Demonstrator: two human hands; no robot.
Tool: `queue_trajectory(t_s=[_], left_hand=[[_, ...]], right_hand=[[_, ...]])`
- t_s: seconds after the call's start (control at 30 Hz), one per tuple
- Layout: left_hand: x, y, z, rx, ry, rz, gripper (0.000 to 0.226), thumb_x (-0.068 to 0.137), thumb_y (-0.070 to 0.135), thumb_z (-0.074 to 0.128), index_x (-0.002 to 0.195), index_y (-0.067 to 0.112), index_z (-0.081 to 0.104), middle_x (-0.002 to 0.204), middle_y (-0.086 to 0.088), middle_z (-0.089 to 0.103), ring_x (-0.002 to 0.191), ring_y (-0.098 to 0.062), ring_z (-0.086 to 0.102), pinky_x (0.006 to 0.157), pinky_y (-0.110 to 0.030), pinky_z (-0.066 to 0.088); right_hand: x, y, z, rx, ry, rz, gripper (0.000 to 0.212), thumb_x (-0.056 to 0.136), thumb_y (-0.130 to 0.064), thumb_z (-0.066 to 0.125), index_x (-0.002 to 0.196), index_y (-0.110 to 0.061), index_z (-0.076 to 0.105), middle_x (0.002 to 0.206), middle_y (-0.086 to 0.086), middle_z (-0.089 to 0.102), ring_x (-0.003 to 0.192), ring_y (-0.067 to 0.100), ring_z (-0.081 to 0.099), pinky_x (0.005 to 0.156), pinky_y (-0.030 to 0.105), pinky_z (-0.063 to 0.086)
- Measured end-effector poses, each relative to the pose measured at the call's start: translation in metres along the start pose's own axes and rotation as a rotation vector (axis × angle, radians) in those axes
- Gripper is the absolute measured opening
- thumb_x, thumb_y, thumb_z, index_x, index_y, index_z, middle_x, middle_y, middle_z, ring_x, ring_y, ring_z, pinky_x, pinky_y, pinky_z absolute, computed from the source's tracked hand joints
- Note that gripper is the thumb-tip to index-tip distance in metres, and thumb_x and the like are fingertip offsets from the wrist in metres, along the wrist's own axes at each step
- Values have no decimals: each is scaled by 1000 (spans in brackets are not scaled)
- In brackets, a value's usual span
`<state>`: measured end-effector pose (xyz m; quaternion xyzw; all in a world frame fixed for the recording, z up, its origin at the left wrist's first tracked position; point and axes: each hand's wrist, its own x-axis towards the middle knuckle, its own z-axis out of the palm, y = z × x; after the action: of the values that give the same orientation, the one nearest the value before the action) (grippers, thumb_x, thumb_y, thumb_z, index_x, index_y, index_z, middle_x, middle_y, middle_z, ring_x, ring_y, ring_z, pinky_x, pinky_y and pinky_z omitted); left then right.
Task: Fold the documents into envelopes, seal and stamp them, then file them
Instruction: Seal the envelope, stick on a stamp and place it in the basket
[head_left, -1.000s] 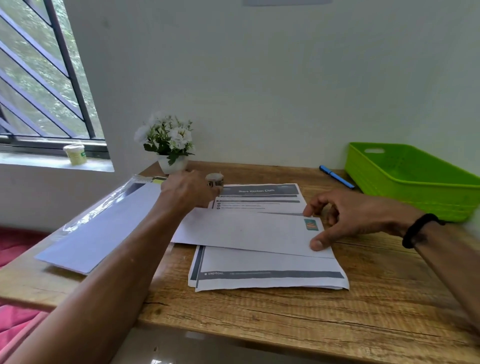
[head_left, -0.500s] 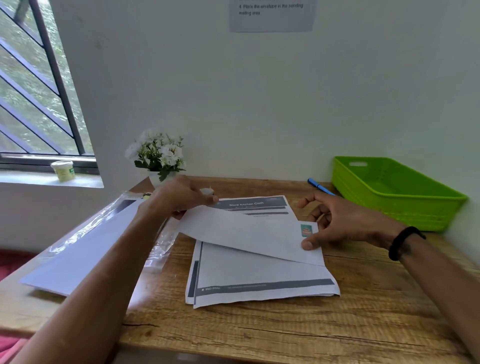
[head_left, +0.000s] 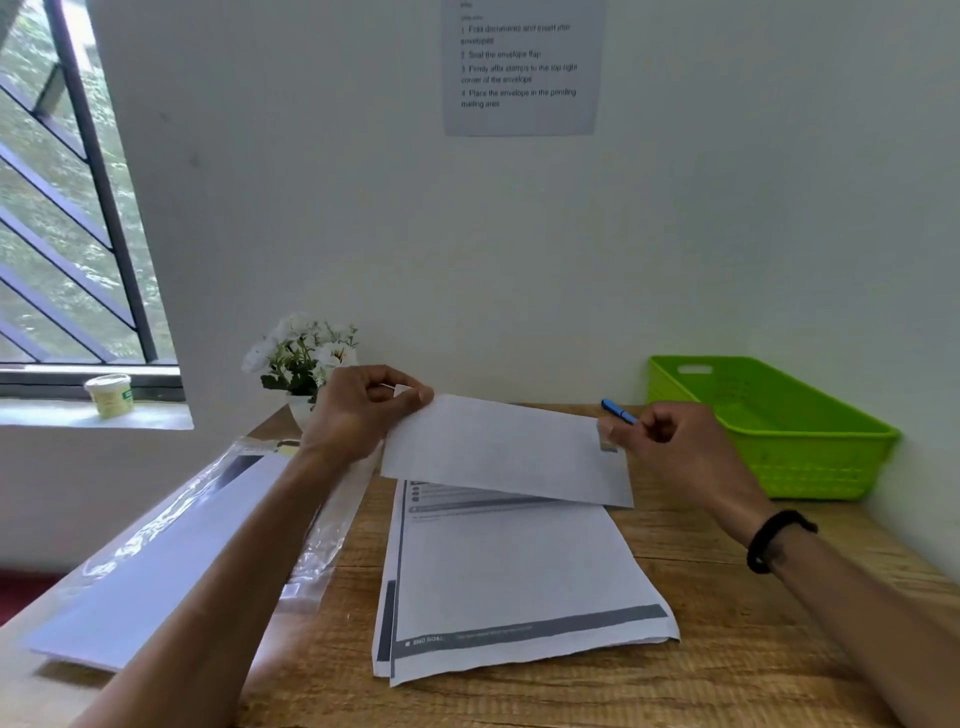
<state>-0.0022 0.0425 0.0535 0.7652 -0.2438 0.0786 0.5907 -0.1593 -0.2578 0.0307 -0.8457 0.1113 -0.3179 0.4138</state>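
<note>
I am holding the envelope (head_left: 506, 449) up off the table (head_left: 727, 613), above the far end of the stack of documents (head_left: 519, 582), with my left hand (head_left: 363, 410) pinching its upper left corner and my right hand (head_left: 670, 441) pinching the right end just beside the stamp (head_left: 607, 439); the fingers of both hands are curled in tight on the paper, not spread. The envelope is tilting toward me, its lower edge hanging just over the printed sheets without resting on them. Since the stamp is already sitting in the top right corner, I am judging that this one is ready for filing, and the green basket (head_left: 769, 457) at my right looks like the place for it. To do that well I am thinking I should keep the envelope flat and taut between the two grips so it is not buckling, carry it over the basket's near rim clear of the blue pen (head_left: 618, 410) lying behind it, and let the left hand release first so the right can lay it down face up. I am also minding my thumb near the stamp, so I am not rubbing or lifting its edge, and keeping my left forearm off the plastic sleeve (head_left: 171, 551) of blank envelopes lying along the table's left edge.
</note>
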Motion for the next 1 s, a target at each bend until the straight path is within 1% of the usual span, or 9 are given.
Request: queue_trajectory(t_s=[0.13, 0.23, 0.37, 0.47, 0.53, 0.6, 0.73, 0.87, 1.0], left_hand=[[-1, -2, 5, 5, 102, 108, 17, 85, 34, 84, 92, 19, 79, 69, -1, 76, 63, -17, 72, 61, -30, 57], [-2, -3, 9, -18, 161, 148, 16, 85, 35, 83, 92, 21, 79, 74, 6, 78, 66, -9, 72, 60, -26, 56], [-3, 3, 16, -45, 172, 198, 15, 85, 34, 83, 93, 23, 79, 83, 7, 80, 73, -11, 76, 59, -27, 60], [-3, 5, 19, -68, 172, 211, 13, 85, 32, 83, 93, 22, 79, 80, 7, 80, 70, -9, 75, 56, -25, 57], [-4, 6, 23, -115, 172, 196, 13, 86, 31, 83, 94, 21, 79, 79, 3, 80, 69, -12, 74, 56, -30, 57], [-7, 7, 26, -177, 175, 173, 13, 86, 30, 83, 94, 20, 79, 79, 1, 80, 69, -15, 75, 58, -35, 58], [-11, 10, 32, -256, 158, 118, 15, 86, 29, 83, 95, 17, 78, 79, -3, 80, 75, -23, 77, 62, -37, 59], [-11, 7, 33, -254, 108, 67, 23, 85, 31, 83, 98, 12, 77, 81, -4, 81, 78, -21, 79, 61, -31, 62], [-11, 7, 31, -178, 34, -5, 33, 84, 42, 82, 95, 11, 77, 79, -5, 80, 73, -22, 79, 62, -31, 63]], right_hand=[[-22, -19, 18, -132, -199, -85, 61, 87, -62, 68, 57, -11, 60, 45, -7, 52, 43, 4, 43, 53, 23, 38], [-39, -32, 28, -91, -285, -84, 53, 91, -57, 67, 62, -13, 66, 55, -4, 67, 46, 2, 53, 49, 14, 39], [-44, -48, 40, 335, -367, 216, 42, 90, -43, 75, 84, -1, 76, 82, 16, 78, 67, 21, 72, 62, 30, 59], [-41, -65, 52, 772, -446, 535, 44, 85, -25, 82, 109, 9, 70, 104, 28, 74, 93, 37, 76, 78, 40, 63], [-38, -78, 61, 1014, -409, 721, 48, 83, -13, 83, 117, 12, 61, 114, 31, 66, 99, 49, 73, 78, 47, 64], [-37, -90, 74, 1078, -402, 831, 55, 84, -12, 83, 124, 11, 54, 121, 36, 60, 100, 54, 70, 81, 52, 63], [-37, -104, 100, 1168, -350, 879, 46, 90, -9, 76, 126, 8, 51, 116, 40, 64, 107, 51, 68, 94, 54, 57], [-42, -109, 109, 1209, -223, 835, 20, 92, 5, 68, 109, -1, 59, 109, 33, 66, 101, 47, 68, 88, 54, 59], [-42, -100, 112, 1147, -162, 799, 20, 92, 11, 63, 105, -4, 60, 107, 28, 67, 90, 42, 69, 69, 49, 64]])
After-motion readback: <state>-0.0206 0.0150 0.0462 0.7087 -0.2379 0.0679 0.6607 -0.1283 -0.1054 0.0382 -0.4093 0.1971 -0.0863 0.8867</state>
